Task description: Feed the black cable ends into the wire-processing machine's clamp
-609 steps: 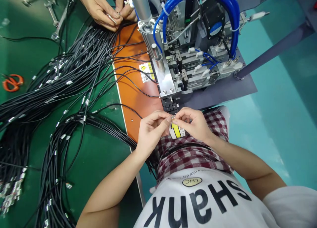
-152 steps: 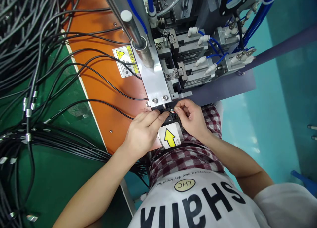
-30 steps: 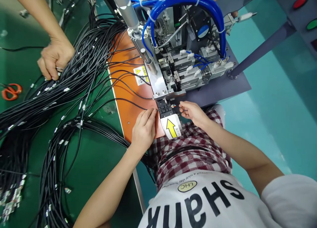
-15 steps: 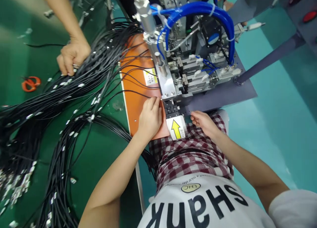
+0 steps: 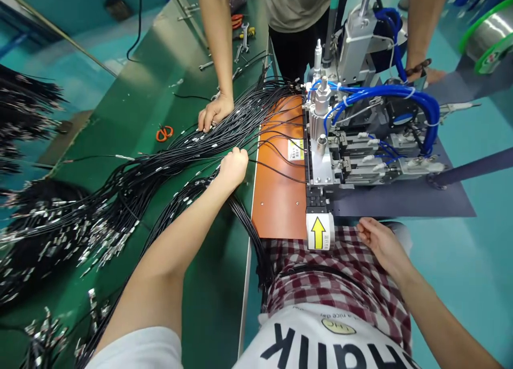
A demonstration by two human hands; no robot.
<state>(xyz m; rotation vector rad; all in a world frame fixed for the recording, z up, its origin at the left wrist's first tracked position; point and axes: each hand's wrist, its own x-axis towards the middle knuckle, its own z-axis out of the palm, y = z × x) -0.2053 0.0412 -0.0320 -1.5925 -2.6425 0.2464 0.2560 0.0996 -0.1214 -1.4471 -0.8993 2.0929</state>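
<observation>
My left hand point(image 5: 234, 165) is closed over the black cables on the green table, left of the orange plate point(image 5: 278, 209). Its fingertips are turned away, so whatever they grip is hidden. One black cable point(image 5: 278, 172) runs from beside this hand across the plate to the machine point(image 5: 320, 161). My right hand point(image 5: 377, 241) hangs over my lap, right of the white guide with a yellow arrow point(image 5: 319, 233). Its fingers are curled together, and nothing shows in them. Several other cables cross the plate into the machine's left side.
A co-worker's hand point(image 5: 216, 112) rests on the large cable bundle point(image 5: 168, 163); the other hand point(image 5: 430, 75) is behind the machine. Orange-handled scissors point(image 5: 164, 133) and wrenches point(image 5: 245, 37) lie on the green table point(image 5: 212, 283). A wire spool point(image 5: 489, 35) stands far right.
My left hand has moved left, from the machine's front edge to the cables on the table. My right hand stays over my lap. The view has shifted, showing more of the co-worker.
</observation>
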